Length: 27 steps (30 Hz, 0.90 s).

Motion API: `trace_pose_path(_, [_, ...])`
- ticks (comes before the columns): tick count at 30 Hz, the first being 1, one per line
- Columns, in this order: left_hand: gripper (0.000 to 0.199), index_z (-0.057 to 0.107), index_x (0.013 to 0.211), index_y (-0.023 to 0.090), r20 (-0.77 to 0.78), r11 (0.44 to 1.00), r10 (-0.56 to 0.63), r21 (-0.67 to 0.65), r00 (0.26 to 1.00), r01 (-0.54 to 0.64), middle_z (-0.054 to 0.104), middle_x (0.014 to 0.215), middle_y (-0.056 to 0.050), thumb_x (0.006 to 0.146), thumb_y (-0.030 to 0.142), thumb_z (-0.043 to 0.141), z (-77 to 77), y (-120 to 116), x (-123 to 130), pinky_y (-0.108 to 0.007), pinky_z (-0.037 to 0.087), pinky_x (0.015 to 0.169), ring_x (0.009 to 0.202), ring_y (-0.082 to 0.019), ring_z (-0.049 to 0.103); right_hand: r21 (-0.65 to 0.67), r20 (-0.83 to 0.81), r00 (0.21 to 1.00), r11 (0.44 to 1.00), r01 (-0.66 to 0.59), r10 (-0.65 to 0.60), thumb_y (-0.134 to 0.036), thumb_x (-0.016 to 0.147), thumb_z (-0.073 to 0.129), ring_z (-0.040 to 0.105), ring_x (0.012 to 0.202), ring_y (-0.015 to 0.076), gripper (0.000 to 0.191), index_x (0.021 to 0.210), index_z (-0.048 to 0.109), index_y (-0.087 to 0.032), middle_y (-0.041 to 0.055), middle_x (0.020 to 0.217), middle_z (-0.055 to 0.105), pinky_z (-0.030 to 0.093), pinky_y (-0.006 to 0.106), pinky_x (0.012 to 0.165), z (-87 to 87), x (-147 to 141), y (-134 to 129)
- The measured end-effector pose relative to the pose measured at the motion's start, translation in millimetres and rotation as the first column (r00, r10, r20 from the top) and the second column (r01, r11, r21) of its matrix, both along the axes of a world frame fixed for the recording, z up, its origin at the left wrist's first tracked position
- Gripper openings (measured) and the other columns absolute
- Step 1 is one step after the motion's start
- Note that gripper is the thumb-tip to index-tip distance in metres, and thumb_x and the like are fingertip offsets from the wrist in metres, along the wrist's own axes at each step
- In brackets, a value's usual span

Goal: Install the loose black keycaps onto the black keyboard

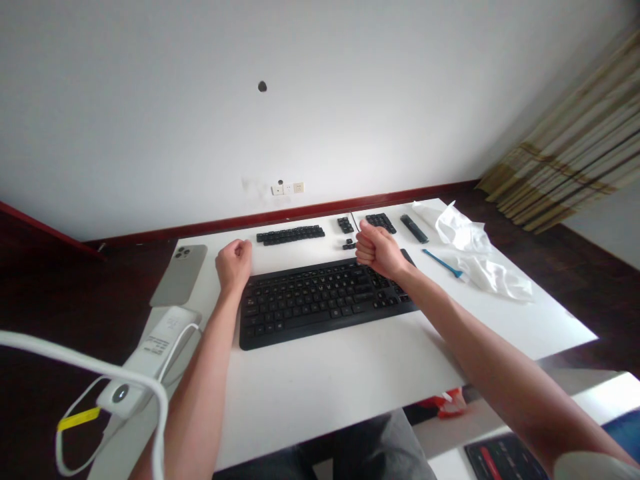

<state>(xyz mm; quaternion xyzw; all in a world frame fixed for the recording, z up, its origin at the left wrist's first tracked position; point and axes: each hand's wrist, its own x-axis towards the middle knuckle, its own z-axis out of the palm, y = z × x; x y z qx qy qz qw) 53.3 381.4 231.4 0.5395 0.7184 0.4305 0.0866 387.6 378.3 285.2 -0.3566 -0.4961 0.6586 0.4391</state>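
Note:
A black keyboard [305, 303] lies at a slight slant on the white table. My left hand [234, 265] is curled into a fist beside its far left corner, and nothing shows in the fingers. Over the far right part of the keyboard, my right hand [379, 250] is also closed, thumb uppermost, with no object visible in it. Behind the keyboard lies a long block of black keycaps [290, 235]. Smaller groups of keycaps [345, 225] sit near the right hand, with another block of keycaps [383, 223] just beyond it.
A phone [179, 277] and a white power strip [150, 360] with cables line the left edge. To the right are a dark oblong object [414, 229], a blue slim tool [443, 263] and crumpled white plastic wrapping [463, 230]. A wall stands behind the table.

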Motion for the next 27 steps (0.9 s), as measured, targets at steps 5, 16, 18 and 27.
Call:
trace_pose_path(5, [0.034, 0.056, 0.062, 0.020, -0.006, 1.000, 0.008, -0.023, 1.000, -0.008, 0.050, 0.057, 0.002, 0.091, 0.039, 0.055, 0.5, 0.3, 0.4, -0.028, 0.028, 0.061, 0.061, -0.014, 0.042, -0.012, -0.026, 1.000, 1.000, 0.014, -0.015, -0.077, 0.082, 0.067, 0.011, 0.042, 0.0066, 0.076, 0.058, 0.017, -0.025, -0.0101, 0.050, 0.011, 0.011, 0.026, 0.039, 5.9, 4.8, 2.3])
trace_pose_path(16, [0.033, 0.055, 0.060, 0.020, 0.005, 1.000, 0.002, 0.003, 1.000, -0.002, 0.050, 0.055, 0.002, 0.088, 0.038, 0.055, 3.3, -1.8, 2.1, -0.029, 0.028, 0.061, 0.060, -0.014, 0.041, -0.008, 0.051, 0.996, 0.998, -0.068, 0.068, -0.071, 0.081, 0.074, 0.013, 0.042, 0.0050, 0.073, 0.055, 0.024, -0.025, -0.0108, 0.050, 0.015, 0.008, 0.024, 0.040, -5.6, -15.2, 2.8])
trace_pose_path(18, [0.033, 0.056, 0.060, 0.020, 0.007, 1.000, 0.002, 0.004, 1.000, -0.002, 0.050, 0.056, 0.002, 0.088, 0.038, 0.055, 3.3, -2.1, 2.1, -0.029, 0.028, 0.061, 0.060, -0.014, 0.041, 0.005, 0.036, 0.997, 0.998, -0.062, 0.062, -0.070, 0.081, 0.075, 0.013, 0.042, 0.0050, 0.072, 0.056, 0.024, -0.025, -0.0109, 0.050, 0.015, 0.008, 0.024, 0.040, -1.7, -16.8, 2.4])
trace_pose_path(27, [0.033, 0.054, 0.060, 0.020, 0.002, 1.000, 0.009, -0.002, 1.000, -0.009, 0.047, 0.055, 0.003, 0.089, 0.037, 0.055, 1.6, -0.6, 2.0, -0.028, 0.028, 0.060, 0.059, -0.013, 0.040, -0.007, -0.015, 0.998, 0.998, -0.064, 0.064, -0.066, 0.084, 0.074, 0.013, 0.041, 0.0042, 0.071, 0.056, 0.023, -0.024, -0.0114, 0.049, 0.015, 0.009, 0.024, 0.040, -12.9, -10.9, 5.6])
